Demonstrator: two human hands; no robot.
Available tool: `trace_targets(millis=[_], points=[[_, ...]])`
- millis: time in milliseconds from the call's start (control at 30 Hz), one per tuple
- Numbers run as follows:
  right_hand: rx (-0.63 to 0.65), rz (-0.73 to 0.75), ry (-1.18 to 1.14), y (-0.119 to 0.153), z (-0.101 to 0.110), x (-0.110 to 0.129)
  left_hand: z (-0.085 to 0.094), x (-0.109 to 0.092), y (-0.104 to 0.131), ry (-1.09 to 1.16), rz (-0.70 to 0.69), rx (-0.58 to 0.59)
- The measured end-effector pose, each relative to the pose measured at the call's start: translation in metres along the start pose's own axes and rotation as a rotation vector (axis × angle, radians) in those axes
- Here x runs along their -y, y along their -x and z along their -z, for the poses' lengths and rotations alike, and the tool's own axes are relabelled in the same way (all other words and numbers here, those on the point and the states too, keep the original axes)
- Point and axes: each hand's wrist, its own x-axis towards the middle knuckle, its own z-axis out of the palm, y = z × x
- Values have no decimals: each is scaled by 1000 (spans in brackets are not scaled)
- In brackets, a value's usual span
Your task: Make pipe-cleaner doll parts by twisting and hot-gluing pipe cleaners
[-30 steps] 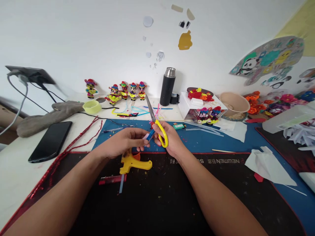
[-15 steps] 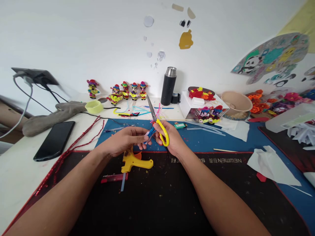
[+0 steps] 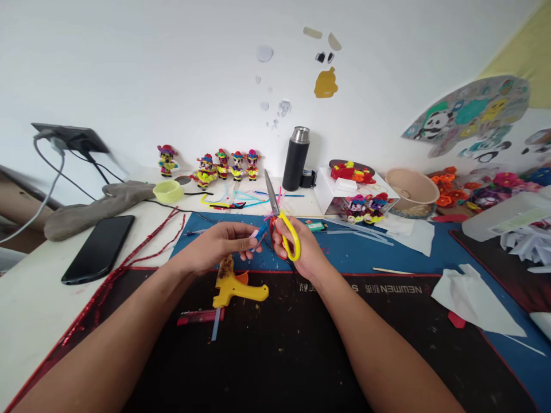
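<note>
My right hand (image 3: 301, 246) is closed on a pair of scissors (image 3: 293, 235) with yellow and red handles; the blades point up and away. Pinched in the fingertips of my left hand (image 3: 226, 245) is a small blue and pale pink piece (image 3: 259, 234), perhaps of pipe cleaner; its exact kind I cannot make out. It sits just left of the scissors' handles. Below my hands, a yellow hot glue gun (image 3: 236, 289) lies on the black mat (image 3: 258, 367), a glue stick (image 3: 216, 326) poking from its rear. A red box-cutter-like item (image 3: 196, 317) lies beside it.
Several small figurines (image 3: 205, 171) stand along the wall. A black thermos (image 3: 296, 160) stands near a white box (image 3: 327, 195). Left are a phone (image 3: 99, 249) and red tinsel stems (image 3: 114, 275); right, crumpled white paper (image 3: 476, 298). Pipe cleaners (image 3: 253, 199) lie behind the hands.
The scissors have shifted slightly right, away from the blue piece, which now shows more clearly in my left fingertips. The whole view has tipped up a little.
</note>
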Motion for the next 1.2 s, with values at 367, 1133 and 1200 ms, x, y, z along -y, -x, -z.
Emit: trace_targets(millis=[367,1133,1200], points=[[13,108,43,6,0,11,11,6,-3,-128,-133,-215],[126,3,123,18,-6,-2,28,6,2,-507,-335,-729],[159,-24,141,20,-6,-4,29,7,2,-535,-345,-760]])
